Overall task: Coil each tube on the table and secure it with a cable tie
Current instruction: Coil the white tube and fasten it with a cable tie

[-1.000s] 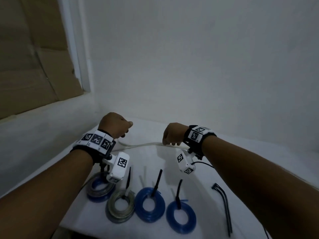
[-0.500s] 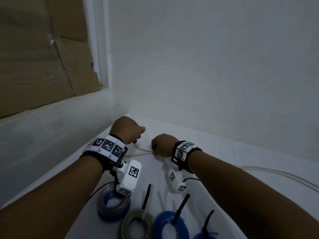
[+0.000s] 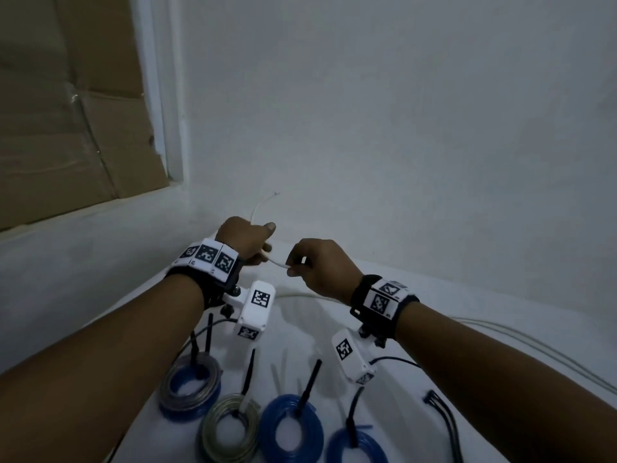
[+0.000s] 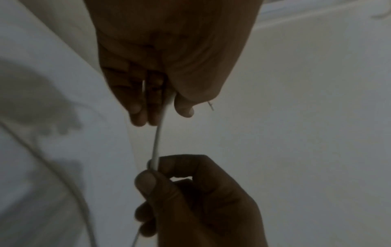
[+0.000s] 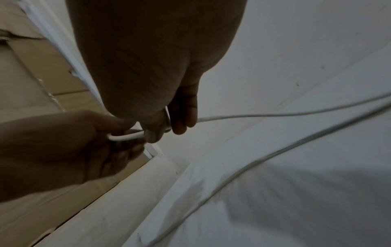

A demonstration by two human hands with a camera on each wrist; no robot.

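Note:
A thin white tube (image 3: 276,262) stretches between my two hands above the far part of the white table (image 3: 417,295). My left hand (image 3: 245,240) grips it near its free end, which curves up past the knuckles (image 3: 262,203). My right hand (image 3: 305,265) pinches the tube between thumb and forefinger a short way to the right. In the left wrist view the tube (image 4: 157,138) runs straight from my left fingers (image 4: 138,110) down to the right hand's thumb (image 4: 146,182). The rest of the tube (image 5: 275,115) trails away over the table to the right.
Several coiled tubes with black cable ties lie at the near edge: a grey-blue one (image 3: 190,385), a clear one (image 3: 230,429) and two blue ones (image 3: 292,427) (image 3: 355,449). Loose black cable ties (image 3: 444,412) lie at the right. A cardboard box (image 3: 66,111) and the wall stand behind.
Both hands have lifted off the table with the white tube. The tube's free end now sticks up beyond my left hand, and the right hand has slid close to the left.

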